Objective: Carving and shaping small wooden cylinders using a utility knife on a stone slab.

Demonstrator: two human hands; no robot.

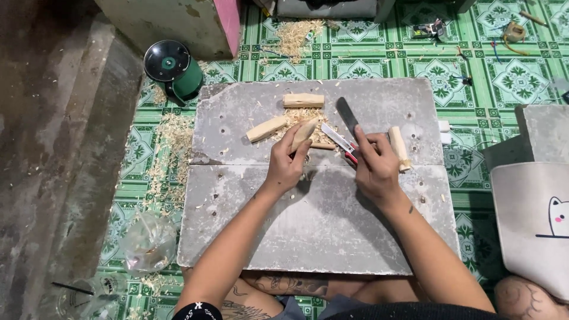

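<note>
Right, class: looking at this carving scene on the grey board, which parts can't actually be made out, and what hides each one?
- Head view: the lower end of the pale carved wooden piece is wrapped inside the left hand.
- Head view: the red handle of the small silver-bladed knife is covered by the right hand.
- Head view: the cream bag with a cat drawing is cut off by the right edge.

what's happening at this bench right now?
A person sits at a grey board laid over a green tiled floor. The left hand grips a pale wood piece, held up off the board. The right hand holds a small knife with a red handle, blade pointing toward the wood. More cut wood pieces and shavings lie on the board, with a dark file beside them.
</note>
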